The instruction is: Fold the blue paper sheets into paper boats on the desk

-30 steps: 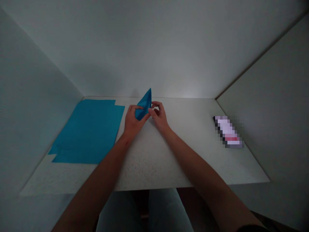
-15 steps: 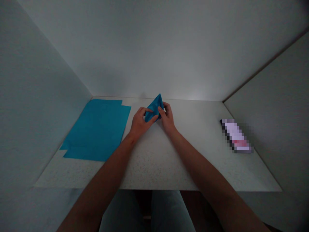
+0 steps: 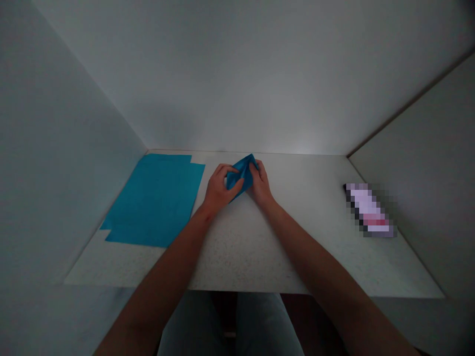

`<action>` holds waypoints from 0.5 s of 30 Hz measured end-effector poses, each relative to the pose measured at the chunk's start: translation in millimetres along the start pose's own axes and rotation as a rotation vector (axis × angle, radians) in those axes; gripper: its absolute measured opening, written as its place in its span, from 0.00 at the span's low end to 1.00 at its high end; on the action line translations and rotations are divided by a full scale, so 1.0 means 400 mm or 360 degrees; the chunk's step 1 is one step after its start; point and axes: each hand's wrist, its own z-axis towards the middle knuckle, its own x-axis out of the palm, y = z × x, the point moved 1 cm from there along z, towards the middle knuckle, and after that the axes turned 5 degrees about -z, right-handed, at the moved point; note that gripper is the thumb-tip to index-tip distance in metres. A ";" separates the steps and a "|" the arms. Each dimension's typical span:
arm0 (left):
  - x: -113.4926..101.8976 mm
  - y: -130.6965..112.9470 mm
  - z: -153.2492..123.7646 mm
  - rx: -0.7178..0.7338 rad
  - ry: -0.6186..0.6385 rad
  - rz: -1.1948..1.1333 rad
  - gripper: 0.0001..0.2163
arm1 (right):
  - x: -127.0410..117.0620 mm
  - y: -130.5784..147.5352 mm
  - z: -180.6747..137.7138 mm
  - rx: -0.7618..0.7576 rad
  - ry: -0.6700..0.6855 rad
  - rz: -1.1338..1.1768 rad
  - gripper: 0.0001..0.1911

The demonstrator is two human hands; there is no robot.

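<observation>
Between my two hands is a small piece of folded blue paper (image 3: 245,170), creased and partly opened, with a point at its upper right. My left hand (image 3: 218,187) grips its left side, thumb at the lower edge and fingers along the top. On the other side my right hand (image 3: 261,184) pinches the paper, its thumb on the near face and the other fingers mostly hidden behind. Flat sheets of blue paper (image 3: 152,200) lie to the left, overlapping and slightly offset, with my left forearm across their near corner.
The pale speckled tabletop (image 3: 245,247) has walls at its back and both sides. A phone (image 3: 369,210), blurred by pixelation, lies near the right wall. My legs show below the table's front edge.
The folded paper has tilted, its peak now lower and further right, and its folds look more spread. Both hands still hold it. The whole view has shifted slightly.
</observation>
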 end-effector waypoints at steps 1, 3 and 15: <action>-0.002 -0.002 0.001 0.0006 -0.0002 -0.0025 0.06 | -0.001 -0.001 0.000 0.0018 -0.0004 0.0010 0.20; -0.005 -0.005 0.001 0.0023 -0.0028 -0.0065 0.05 | -0.002 -0.002 -0.002 0.0042 0.0010 0.0016 0.20; 0.038 0.078 0.006 -0.0237 0.0119 -0.0350 0.21 | 0.007 -0.005 -0.013 -0.0116 0.0138 -0.0144 0.24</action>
